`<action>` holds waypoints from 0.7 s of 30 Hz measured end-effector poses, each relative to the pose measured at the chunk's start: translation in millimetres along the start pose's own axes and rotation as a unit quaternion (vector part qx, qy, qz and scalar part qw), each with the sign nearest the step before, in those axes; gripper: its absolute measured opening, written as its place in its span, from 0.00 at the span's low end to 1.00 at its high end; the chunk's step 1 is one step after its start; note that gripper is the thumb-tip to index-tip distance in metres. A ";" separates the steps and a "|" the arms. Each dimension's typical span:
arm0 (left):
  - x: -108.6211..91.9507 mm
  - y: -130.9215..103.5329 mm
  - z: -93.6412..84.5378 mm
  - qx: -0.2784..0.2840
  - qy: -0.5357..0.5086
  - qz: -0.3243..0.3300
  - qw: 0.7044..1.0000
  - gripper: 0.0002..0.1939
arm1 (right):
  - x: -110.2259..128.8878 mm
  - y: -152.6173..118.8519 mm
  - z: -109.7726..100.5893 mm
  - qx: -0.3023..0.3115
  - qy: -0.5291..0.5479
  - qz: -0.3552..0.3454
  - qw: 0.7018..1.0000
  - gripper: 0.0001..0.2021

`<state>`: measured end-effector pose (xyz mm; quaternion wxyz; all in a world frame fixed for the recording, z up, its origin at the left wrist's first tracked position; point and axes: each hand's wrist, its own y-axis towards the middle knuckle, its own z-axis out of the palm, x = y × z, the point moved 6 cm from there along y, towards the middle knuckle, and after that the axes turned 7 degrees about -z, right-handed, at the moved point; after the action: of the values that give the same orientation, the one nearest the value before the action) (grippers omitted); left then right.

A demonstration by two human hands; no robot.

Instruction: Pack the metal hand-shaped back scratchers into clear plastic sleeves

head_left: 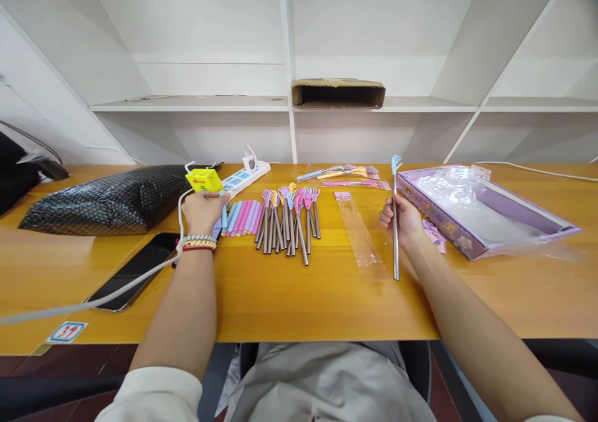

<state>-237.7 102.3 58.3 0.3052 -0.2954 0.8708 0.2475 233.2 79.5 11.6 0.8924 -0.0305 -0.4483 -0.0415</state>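
Note:
My right hand [405,221] is closed around the metal rod of a back scratcher [395,235], held upright with its blue claw head at the top. My left hand [202,211] reaches to the left end of a row of pastel handle sleeves [245,217]. Its fingers pinch a blue sleeve [223,218] there; part of the grip is hidden behind the hand. Several back scratchers without sleeves [287,223], with purple, yellow, blue and pink claws, lie in a bunch right of the row. An unfilled clear plastic sleeve bag [357,229] lies flat between the bunch and my right hand.
Bagged back scratchers [339,172] lie at the back. A purple box [471,238] with clear plastic stands right. On the left are a black bubble-wrap parcel [107,201], a phone [140,272], a yellow box [204,179], a power strip [246,178] and a white cable [126,288].

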 end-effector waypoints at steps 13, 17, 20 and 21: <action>2.2 -6.0 16.2 0.026 0.034 0.001 0.999 0.20 | 2.0 0.3 -0.6 -0.002 -0.024 -0.011 1.000 0.09; 1.3 -6.6 17.1 0.028 0.044 0.004 0.999 0.20 | 3.2 -0.4 0.5 0.000 -0.032 -0.016 0.999 0.08; 1.0 -7.4 18.7 0.034 0.046 0.005 0.998 0.20 | 4.0 -0.5 0.9 0.001 -0.040 -0.020 0.999 0.09; 1.1 -7.6 19.2 0.036 0.047 0.004 0.998 0.20 | 4.4 -0.5 0.8 0.001 -0.042 -0.021 0.999 0.09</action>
<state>-226.0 108.3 42.3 0.2735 -0.2922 0.8935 0.2035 235.1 78.9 15.6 0.8717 -0.0221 -0.4861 -0.0586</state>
